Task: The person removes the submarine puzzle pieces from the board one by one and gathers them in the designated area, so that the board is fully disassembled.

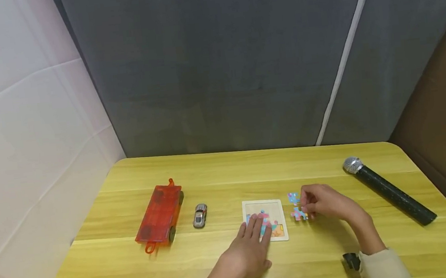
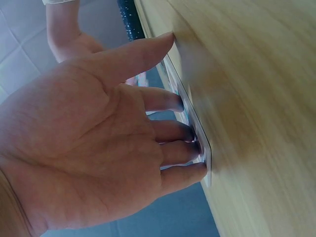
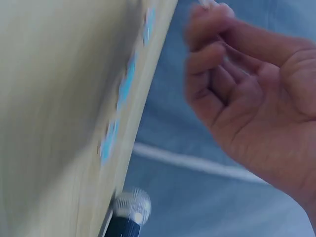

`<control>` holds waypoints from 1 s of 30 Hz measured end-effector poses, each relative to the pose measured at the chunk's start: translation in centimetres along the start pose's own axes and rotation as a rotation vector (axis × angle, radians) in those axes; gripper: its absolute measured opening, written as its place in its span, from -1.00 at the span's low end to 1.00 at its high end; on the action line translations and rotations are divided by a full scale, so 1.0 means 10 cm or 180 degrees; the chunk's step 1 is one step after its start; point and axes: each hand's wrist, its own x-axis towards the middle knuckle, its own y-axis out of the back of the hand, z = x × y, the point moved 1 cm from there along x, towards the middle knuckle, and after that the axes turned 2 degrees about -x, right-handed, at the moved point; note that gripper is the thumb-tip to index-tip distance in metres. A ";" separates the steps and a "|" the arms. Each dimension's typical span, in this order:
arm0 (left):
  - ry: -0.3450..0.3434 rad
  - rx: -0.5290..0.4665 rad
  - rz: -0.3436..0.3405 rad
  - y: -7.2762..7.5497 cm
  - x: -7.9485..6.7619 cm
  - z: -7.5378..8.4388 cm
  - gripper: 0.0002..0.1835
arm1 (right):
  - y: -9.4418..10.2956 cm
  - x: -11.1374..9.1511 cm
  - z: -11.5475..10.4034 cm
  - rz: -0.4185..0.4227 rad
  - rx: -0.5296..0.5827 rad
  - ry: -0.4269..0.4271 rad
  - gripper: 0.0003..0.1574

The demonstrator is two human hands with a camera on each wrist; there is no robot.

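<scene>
A small white puzzle board lies on the wooden table, partly filled with colourful pieces. My left hand lies flat on its near left part, straight fingers pressing on the board's edge. Just right of the board lie loose blue and pink puzzle pieces, blurred in the right wrist view. My right hand hovers over them, lifted off the table, its fingers curled. Thumb and forefinger meet on a pale sliver that looks like a puzzle piece.
A red see-through case lies at the left, with a small silver toy car beside it. A black microphone with a silver head lies at the right. A grey curtain hangs behind the table.
</scene>
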 end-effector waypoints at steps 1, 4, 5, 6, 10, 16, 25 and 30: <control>-0.0025 -0.0093 -0.0016 -0.04 0.03 -0.02 -0.08 | 0.05 -0.04 0.05 -0.0076 -0.0001 -0.0030 -0.84; -0.0063 -0.0074 -0.0004 -0.13 0.07 -0.04 -0.08 | 0.16 -0.16 0.17 -0.0261 0.0021 -0.0088 -0.83; -0.0067 -0.0075 -0.0002 -0.16 0.09 -0.05 -0.07 | 0.18 -0.19 0.21 -0.0295 0.0053 -0.0113 -0.84; -0.0085 -0.0141 -0.0021 -0.18 0.10 -0.06 -0.07 | 0.21 -0.22 0.24 -0.0320 0.0085 -0.0125 -0.84; -0.0111 -0.0223 -0.0036 -0.20 0.11 -0.08 -0.06 | 0.26 -0.27 0.31 -0.0327 0.0206 -0.0165 -0.86; -0.0019 -0.0007 0.0026 -0.13 0.06 -0.04 -0.08 | 0.34 -0.36 0.42 -0.0241 0.0105 -0.0308 -0.85; -0.0018 -0.0070 0.0076 -0.12 0.05 -0.04 -0.09 | 0.40 -0.42 0.55 0.0001 -0.0348 -0.0619 -0.82; 0.0006 0.0043 0.0044 0.01 -0.02 0.00 -0.13 | 0.39 -0.40 0.53 0.0154 -0.0578 -0.0938 -0.80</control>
